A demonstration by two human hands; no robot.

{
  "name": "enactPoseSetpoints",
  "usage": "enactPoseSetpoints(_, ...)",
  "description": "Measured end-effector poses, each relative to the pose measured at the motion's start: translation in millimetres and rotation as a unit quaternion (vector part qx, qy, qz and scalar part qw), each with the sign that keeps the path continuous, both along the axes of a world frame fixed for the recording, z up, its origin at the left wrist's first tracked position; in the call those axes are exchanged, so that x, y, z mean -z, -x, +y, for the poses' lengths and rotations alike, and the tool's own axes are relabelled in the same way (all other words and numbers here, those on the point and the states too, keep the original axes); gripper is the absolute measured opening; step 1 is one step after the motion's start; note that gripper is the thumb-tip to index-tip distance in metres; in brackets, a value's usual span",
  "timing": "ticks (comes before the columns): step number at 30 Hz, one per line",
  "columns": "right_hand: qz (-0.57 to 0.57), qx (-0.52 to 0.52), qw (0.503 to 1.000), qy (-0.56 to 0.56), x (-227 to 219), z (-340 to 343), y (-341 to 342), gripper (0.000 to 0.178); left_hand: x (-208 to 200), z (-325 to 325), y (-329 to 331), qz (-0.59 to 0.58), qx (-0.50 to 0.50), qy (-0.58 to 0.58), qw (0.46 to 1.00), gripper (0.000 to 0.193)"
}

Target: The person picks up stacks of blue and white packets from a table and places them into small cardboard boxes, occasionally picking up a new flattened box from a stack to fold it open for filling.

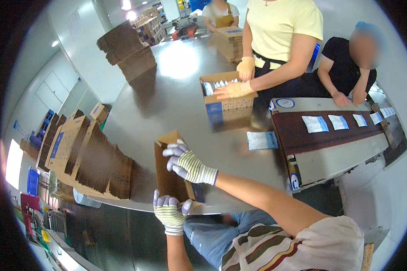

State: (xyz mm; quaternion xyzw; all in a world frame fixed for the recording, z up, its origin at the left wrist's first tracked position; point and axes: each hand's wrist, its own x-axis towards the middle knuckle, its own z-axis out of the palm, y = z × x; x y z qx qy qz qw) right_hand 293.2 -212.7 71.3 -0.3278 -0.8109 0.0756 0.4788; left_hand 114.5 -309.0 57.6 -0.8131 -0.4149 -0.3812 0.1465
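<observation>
An open cardboard box (161, 174) stands on the metal table near its front edge. My left hand (169, 214), in a striped glove with grey fingertips, grips the box's near end, its thumb by a flap. My right hand (190, 166), gloved alike, is over the box's right side with its fingers bent and apart; nothing shows in it. Both hands partly hide the box's inside and walls. To the right of my right hand lies a white and blue packet (262, 140), flat on the table.
Flattened cartons (92, 160) are stacked at the left, more (129, 54) at the far left. Across the table (142, 117), a person in yellow handles a carton of packets (230, 103). At right, a dark conveyor belt (298, 126) carries several packets; another person sits beside it.
</observation>
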Motion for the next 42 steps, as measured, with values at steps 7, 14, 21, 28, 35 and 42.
enactPoseSetpoints(7,0.047,0.035,0.996,0.063,10,-4,4,0.03,-7,6,-5,0.024,-0.006,-0.022,0.999,0.043)
enactPoseSetpoints(14,0.066,-0.003,0.996,0.067,13,1,8,0.022,-2,4,-8,-0.008,-0.026,-0.006,1.0,0.041)
enactPoseSetpoints(21,0.083,0.068,0.993,0.054,-7,-19,4,0.039,-6,1,-12,0.009,-0.057,-0.02,0.998,0.042)
enactPoseSetpoints(28,0.045,0.072,0.963,0.256,71,-85,-49,0.048,-12,-2,-27,0.023,-0.06,-0.012,0.998,0.044)
enactPoseSetpoints(35,-0.221,0.086,0.956,0.172,104,-118,-71,0.041,-11,-4,-29,0.011,-0.084,-0.013,0.996,0.044)
enactPoseSetpoints(42,-0.189,0.068,0.963,0.178,97,-115,-66,0.039,-12,-5,-26,0.015,-0.088,0.018,0.996,0.045)
